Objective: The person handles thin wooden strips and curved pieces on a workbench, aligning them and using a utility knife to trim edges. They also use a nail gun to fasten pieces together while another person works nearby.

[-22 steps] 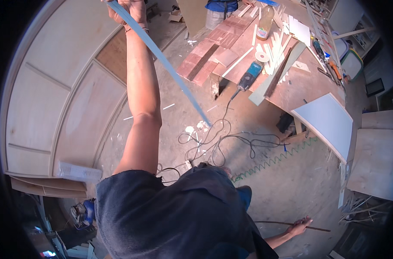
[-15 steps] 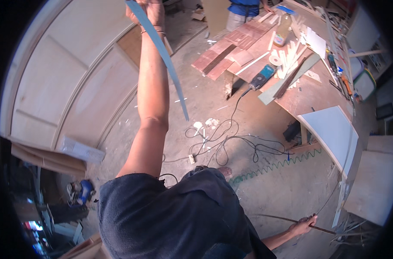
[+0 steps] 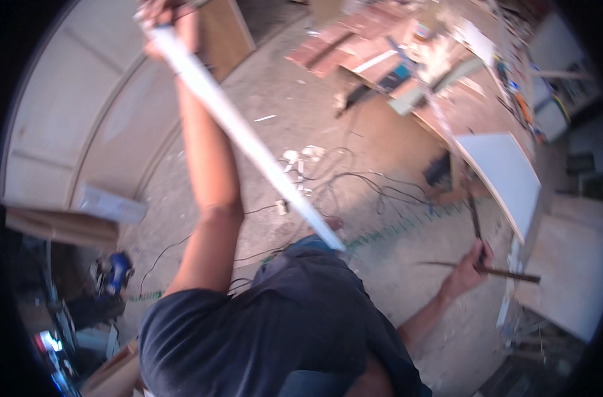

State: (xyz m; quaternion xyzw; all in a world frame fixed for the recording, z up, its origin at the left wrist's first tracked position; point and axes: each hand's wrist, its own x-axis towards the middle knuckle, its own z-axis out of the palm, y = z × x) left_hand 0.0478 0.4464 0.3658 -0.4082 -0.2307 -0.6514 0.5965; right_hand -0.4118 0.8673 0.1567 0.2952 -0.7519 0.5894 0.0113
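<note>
My left hand [image 3: 170,23] is raised at the upper left, its fingers closed round the top end of a long, thin, flat strip [image 3: 248,142]. Pale and blurred by motion, the strip slants down to the right, its lower end in front of my clothing. At the lower right my right hand [image 3: 472,266] is closed on a dark thin strip [image 3: 513,274] lying roughly crosswise. A second dark narrow length [image 3: 474,215] rises from the same hand toward the workbench; smearing hides whether the two are joined.
A cluttered wooden workbench [image 3: 477,119] at the upper right carries boards, sticks and a teal power tool [image 3: 394,78]. Dark cables [image 3: 381,188] and a green coiled hose [image 3: 407,225] cross the floor. Large pale panels [image 3: 70,126] stand at left; a white-faced board [image 3: 503,175] is at right.
My left hand has shifted left, and its strip has swung, now showing pale instead of blue-grey. My right hand has come up with its strips, the second one now standing steeper. The view has shifted.
</note>
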